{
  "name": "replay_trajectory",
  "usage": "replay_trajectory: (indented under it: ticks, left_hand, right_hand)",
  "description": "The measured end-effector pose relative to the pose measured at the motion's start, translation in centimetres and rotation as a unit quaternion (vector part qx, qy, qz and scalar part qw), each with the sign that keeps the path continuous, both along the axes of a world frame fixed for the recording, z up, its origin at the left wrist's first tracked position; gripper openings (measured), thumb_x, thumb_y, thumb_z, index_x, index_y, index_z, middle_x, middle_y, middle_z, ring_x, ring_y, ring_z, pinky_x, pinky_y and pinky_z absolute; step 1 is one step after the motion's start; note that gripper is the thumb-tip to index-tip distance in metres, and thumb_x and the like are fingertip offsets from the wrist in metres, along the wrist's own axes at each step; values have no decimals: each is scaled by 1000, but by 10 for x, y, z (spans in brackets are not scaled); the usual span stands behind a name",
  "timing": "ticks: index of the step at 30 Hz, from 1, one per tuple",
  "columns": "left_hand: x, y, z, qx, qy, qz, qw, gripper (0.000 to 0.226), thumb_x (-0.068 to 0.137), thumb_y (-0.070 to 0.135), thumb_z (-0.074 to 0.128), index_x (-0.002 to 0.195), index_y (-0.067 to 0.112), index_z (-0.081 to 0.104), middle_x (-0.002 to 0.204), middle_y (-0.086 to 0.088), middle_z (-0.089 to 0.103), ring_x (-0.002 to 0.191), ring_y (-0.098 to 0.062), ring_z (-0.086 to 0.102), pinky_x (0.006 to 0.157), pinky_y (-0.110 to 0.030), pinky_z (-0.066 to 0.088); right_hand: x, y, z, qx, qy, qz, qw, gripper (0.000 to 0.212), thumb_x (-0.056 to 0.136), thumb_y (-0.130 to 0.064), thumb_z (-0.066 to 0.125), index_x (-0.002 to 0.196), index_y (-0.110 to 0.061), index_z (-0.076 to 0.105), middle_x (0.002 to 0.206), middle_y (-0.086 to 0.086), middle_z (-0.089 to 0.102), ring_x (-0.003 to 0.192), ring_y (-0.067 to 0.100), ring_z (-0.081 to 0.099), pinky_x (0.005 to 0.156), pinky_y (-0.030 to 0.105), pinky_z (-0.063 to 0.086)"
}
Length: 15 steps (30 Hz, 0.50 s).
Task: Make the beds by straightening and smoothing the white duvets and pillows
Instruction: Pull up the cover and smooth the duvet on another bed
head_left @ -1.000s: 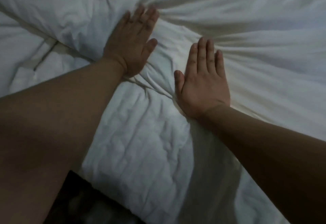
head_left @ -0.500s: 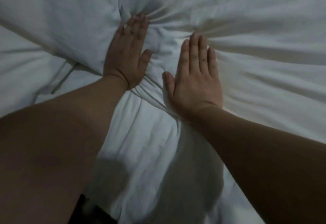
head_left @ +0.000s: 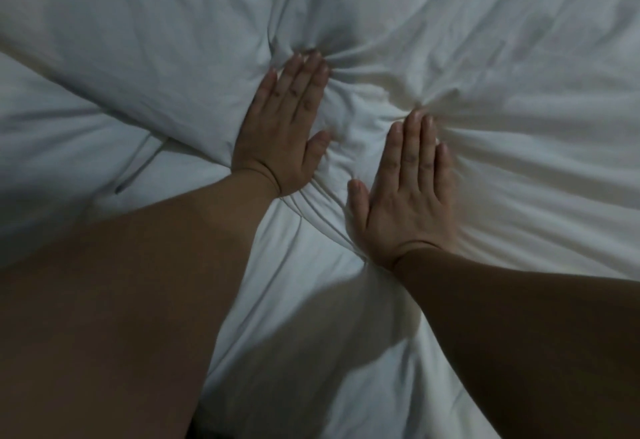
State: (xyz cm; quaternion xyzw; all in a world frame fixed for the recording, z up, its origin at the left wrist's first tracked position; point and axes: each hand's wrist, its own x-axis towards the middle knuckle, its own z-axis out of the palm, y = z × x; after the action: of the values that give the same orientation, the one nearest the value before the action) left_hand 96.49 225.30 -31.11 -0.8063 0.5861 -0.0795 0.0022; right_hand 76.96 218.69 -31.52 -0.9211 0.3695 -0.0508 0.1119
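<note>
A white duvet fills almost the whole head view, rumpled and creased. My left hand lies flat on it, palm down, fingers straight and together, fingertips at a knot of folds. My right hand lies flat a little lower and to the right, palm down, fingers together, thumb out. Creases fan out from under both hands. A thick folded edge of the duvet runs diagonally from the upper left to my left wrist. Below it lies a flatter white layer. Neither hand grips any fabric.
My two bare forearms cross the lower half of the view. A dark strip at the bottom edge, between the arms, shows where the bedding ends. The light is dim.
Both hands have slid forward across the duvet, still flat, pushing the creases ahead of them. The dark gap at the bottom has shrunk almost out of view.
</note>
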Motion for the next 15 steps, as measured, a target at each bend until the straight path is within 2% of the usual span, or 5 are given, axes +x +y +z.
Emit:
replay_trajectory:
  ticks: [7, 15]
  left_hand:
    - [1, 0, -3, 4, 5, -7, 1000, 73, 101, 47, 33, 159, 3, 22, 166, -14, 21, 155, -28, 17, 126, -46, 13]
    - [3, 0, -5, -3, 37, -19, 999, 73, 102, 48, 29, 159, 4, 23, 166, -14, 21, 155, -29, 17, 126, -46, 13]
  right_hand:
    - [1, 2, -5, 2, 0, -6, 1000, 83, 99, -53, 24, 159, 2, 3, 168, 22, 1, 156, 32, -3, 125, 43, -11]
    - [-1, 3, -2, 1, 31, -11, 999, 84, 99, -53, 26, 160, 1, 4, 168, 21, 2, 157, 32, -3, 126, 44, -7]
